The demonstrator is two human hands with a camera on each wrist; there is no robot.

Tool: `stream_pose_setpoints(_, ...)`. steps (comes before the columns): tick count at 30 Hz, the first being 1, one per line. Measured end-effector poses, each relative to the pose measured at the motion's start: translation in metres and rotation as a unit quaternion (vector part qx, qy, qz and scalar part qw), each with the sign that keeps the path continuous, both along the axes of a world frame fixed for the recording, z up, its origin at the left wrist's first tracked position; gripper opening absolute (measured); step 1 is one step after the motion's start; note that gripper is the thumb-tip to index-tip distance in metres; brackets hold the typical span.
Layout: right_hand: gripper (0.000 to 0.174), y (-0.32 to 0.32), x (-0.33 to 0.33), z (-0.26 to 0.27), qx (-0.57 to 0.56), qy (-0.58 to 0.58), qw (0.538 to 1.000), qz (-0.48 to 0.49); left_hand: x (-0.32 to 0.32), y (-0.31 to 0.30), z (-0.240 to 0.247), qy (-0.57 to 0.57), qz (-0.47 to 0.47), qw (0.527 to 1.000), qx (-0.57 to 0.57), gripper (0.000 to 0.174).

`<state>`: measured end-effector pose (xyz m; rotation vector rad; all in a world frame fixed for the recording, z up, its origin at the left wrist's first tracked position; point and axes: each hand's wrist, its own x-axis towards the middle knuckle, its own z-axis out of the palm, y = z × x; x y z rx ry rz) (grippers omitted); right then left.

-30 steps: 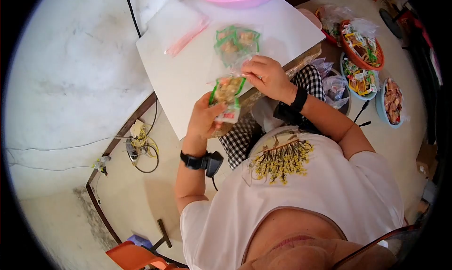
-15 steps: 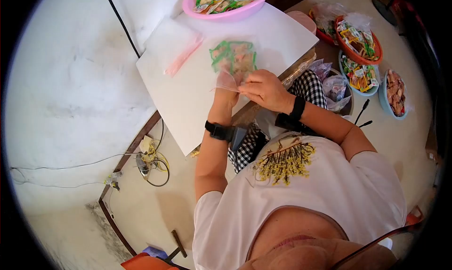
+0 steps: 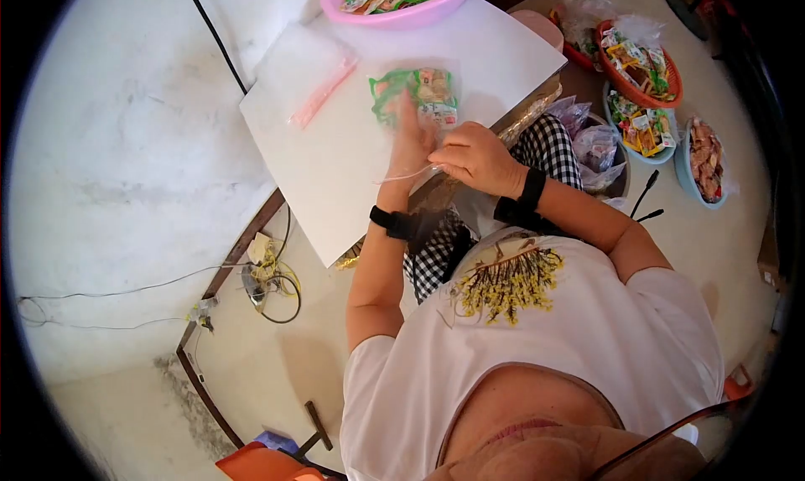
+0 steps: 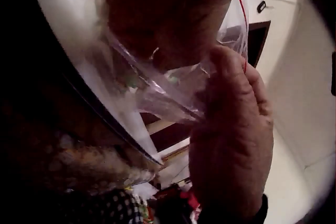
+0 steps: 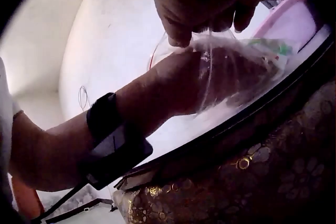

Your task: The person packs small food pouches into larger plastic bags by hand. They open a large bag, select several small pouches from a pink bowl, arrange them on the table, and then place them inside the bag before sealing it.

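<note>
Inside a clear plastic zip bag [image 4: 168, 98] is my left hand [image 3: 409, 137], sunk past the knuckles with its fingers stretched forward. Green-edged food packets [image 3: 438, 85] lie flat in the bag, under and ahead of those fingertips. At the mouth of the bag, my right hand [image 3: 480, 158] pinches the rim between thumb and fingers. The red zip line loops round the left wrist in both wrist views. The clear film covers the left fingers in the right wrist view, where the right hand [image 5: 210, 3] grips from above.
A stack of clear bags with pink-red edges [image 3: 323, 93] lies on the white tabletop [image 3: 306, 175]. At the back stands a pink basin [image 3: 402, 15] of green packets. An orange basket [image 3: 671, 87] and a blue basin [image 3: 688, 175] with more packets stand on the right.
My left hand, which held a green-edged packet beside the bag, has carried it inside and let it lie next to the others. My right hand keeps its pinch on the rim.
</note>
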<state>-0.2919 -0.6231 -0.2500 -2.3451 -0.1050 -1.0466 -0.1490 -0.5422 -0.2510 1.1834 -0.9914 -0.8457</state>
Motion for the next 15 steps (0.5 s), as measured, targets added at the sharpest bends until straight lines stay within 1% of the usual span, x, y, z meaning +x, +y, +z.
stream_pose_setpoints(2,0.015,0.000,0.000,0.000,-0.002,0.000,1.000,-0.001,-0.001,0.007,0.004,-0.024,-0.022,0.999,0.019,0.073)
stream_pose_setpoints(3,0.015,0.000,-0.001,0.000,-0.001,0.001,1.000,0.001,0.000,0.009,0.005,-0.064,-0.028,0.997,0.042,0.076)
stream_pose_setpoints(4,0.015,0.000,-0.002,0.000,0.000,0.004,1.000,0.003,0.002,0.009,0.003,-0.142,-0.017,0.987,0.076,0.079)
stream_pose_setpoints(5,0.015,0.000,-0.002,0.000,0.000,0.006,1.000,0.004,0.005,0.009,0.001,-0.227,-0.004,0.967,0.112,0.081)
stream_pose_setpoints(6,0.015,-0.001,-0.003,0.000,0.005,0.000,1.000,0.005,0.007,0.010,-0.001,-0.311,0.011,0.939,0.147,0.084)
stream_pose_setpoints(8,0.014,-0.002,-0.003,0.000,0.015,-0.013,1.000,0.007,0.009,0.006,-0.001,-0.438,0.046,0.872,0.214,0.089)
stream_pose_setpoints(10,0.012,-0.006,-0.003,0.003,0.027,0.007,1.000,0.002,0.009,0.001,0.002,-0.515,0.081,0.809,0.271,0.094)
stream_pose_setpoints(11,0.012,-0.009,-0.003,0.005,0.033,0.016,0.999,0.000,0.008,-0.003,0.005,-0.535,0.102,0.781,0.306,0.094)
stream_pose_setpoints(13,0.011,-0.011,-0.001,0.011,0.044,0.011,0.999,-0.001,0.020,-0.006,-0.011,-0.592,0.152,0.755,0.236,0.085)
stream_pose_setpoints(14,0.010,-0.011,-0.001,0.014,0.050,0.008,0.999,-0.002,0.021,-0.006,-0.009,-0.619,0.176,0.739,0.200,0.082)
stream_pose_setpoints(15,0.010,-0.012,-0.001,0.015,0.050,0.010,0.999,-0.002,0.020,-0.006,-0.008,-0.614,0.193,0.741,0.190,0.074)
